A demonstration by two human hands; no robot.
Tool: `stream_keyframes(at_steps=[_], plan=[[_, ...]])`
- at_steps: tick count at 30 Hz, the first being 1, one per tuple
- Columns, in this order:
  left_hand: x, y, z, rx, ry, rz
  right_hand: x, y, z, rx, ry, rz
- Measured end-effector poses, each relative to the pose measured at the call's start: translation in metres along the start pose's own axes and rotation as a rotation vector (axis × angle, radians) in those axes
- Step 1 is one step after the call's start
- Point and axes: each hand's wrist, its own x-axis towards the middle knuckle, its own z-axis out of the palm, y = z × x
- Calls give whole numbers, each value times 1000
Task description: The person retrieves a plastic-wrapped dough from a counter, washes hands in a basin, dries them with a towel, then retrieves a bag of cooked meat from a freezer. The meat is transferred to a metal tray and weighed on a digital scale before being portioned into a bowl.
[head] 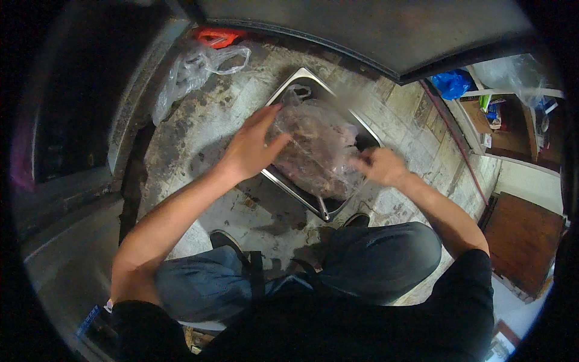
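A rectangular metal pan [296, 193] stands on the floor before my feet. Inside it lies a clear plastic bag [312, 135] full of brownish-pink contents, which look like meat, though the plastic blurs them. My left hand [249, 147] is at the bag's left side, thumb and fingers spread, with the fingertips at the plastic. At the right side, my right hand [382, 167] has its fingers curled on the bag's edge and is somewhat blurred by motion. A metal handle [323, 209] sticks out from under the bag at the pan's near corner.
A crumpled clear plastic bag [192, 74] and a red plastic bag [217, 37] lie at the far left. A dark panel [362, 31] hangs over the far side. To the right are shelves with a blue bag [451, 84] and a brown wooden board [524, 242].
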Motion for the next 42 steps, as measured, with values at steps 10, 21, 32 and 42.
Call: stream_keyframes(at_steps=[10,21,32,42], plan=[[18,-5,1,837,-464,336,-3,-14,28,-432,-263,-290],[-43,105,-77,-2,-243,465,-105,-56,-78,126,-46,-597],[-2,150,-92,-191,-136,454,-141,-62,-121,483,351,-307],[21,180,-81,-481,-175,448,-108,-68,-93,637,517,-194]])
